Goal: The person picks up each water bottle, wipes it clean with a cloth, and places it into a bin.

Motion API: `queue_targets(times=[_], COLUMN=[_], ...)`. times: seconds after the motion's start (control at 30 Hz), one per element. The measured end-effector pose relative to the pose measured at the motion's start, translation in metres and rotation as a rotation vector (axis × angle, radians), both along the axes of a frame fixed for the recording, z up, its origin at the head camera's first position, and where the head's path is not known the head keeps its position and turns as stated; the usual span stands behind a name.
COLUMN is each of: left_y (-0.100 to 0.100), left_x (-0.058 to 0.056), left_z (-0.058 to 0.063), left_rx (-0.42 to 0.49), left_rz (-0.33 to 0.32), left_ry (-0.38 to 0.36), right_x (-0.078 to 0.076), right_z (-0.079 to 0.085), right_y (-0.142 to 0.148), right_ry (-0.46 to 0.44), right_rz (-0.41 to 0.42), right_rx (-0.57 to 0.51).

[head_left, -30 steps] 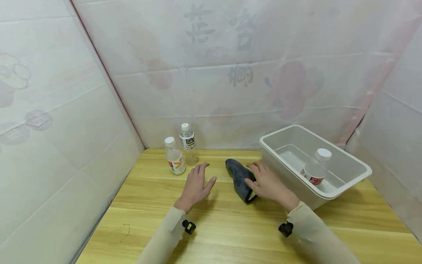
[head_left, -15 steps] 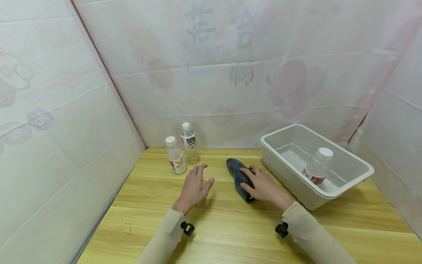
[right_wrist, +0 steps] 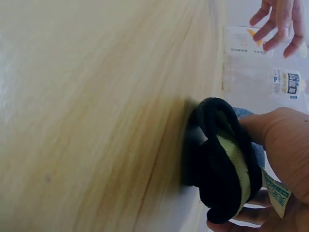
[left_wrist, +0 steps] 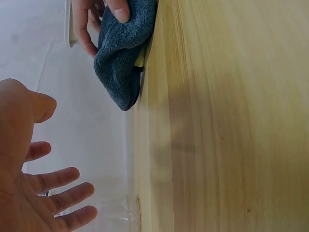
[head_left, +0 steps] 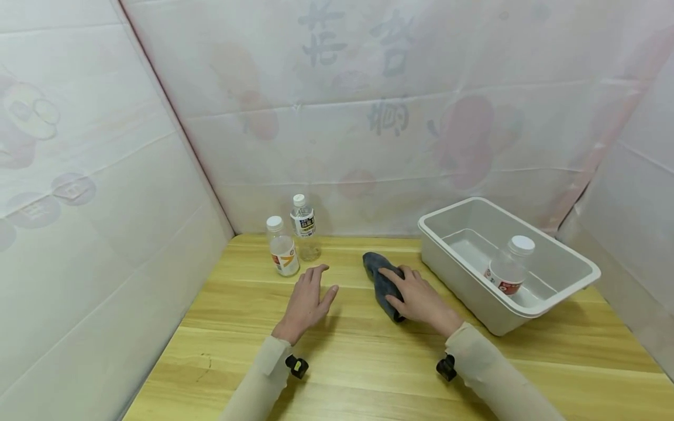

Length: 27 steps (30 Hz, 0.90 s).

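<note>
My right hand [head_left: 418,297] grips a dark blue-grey plush fabric piece [head_left: 383,290] lying on the wooden table. The thumb is on its near side and the other fingers are across it. In the right wrist view the plush piece [right_wrist: 224,193] shows a black-edged opening, a pale yellow-green lining and a small label [right_wrist: 277,191]. Left of it, my left hand [head_left: 305,301] hovers over the table with spread fingers and holds nothing. In the left wrist view the left hand [left_wrist: 29,179] is apart from the plush piece [left_wrist: 123,53].
Two clear bottles with white caps, one with an orange-marked label [head_left: 285,257] and a slimmer one [head_left: 305,231], stand behind the left hand. A light grey plastic bin [head_left: 463,275] stands at right, holding another capped bottle [head_left: 509,266]. Printed white sheeting [head_left: 337,146] walls the table.
My right hand has moved left and down onto the plush piece and now grips it. The left hand has drifted slightly left. The bottles and bin keep their places.
</note>
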<state>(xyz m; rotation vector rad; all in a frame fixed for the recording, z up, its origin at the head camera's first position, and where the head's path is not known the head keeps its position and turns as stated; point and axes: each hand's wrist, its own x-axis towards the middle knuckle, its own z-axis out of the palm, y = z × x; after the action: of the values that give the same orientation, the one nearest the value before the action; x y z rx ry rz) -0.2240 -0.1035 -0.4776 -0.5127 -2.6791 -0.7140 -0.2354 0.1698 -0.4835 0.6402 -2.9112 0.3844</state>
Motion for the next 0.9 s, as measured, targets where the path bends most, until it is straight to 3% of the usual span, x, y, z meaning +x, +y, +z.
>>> queue_targets(times=[0.4,0.77,0.9], left_y=[-0.010,-0.025,-0.032], left_x=[-0.003,-0.009,-0.013], left_z=[0.010,0.023,0.028], left_rx=[0.015,0.023,0.014], left_rz=[0.026,0.057,0.091], left_ry=[0.069,0.246,0.268], right_x=[-0.005,-0.005,-0.005], right_z=[-0.003,0.003,0.003], right_y=[0.000,-0.001,-0.001], right_ry=[0.003,0.062,0.054], right_rz=[-0.024,-0.001,0.001], right_rx=[-0.039,-0.098,-0.095])
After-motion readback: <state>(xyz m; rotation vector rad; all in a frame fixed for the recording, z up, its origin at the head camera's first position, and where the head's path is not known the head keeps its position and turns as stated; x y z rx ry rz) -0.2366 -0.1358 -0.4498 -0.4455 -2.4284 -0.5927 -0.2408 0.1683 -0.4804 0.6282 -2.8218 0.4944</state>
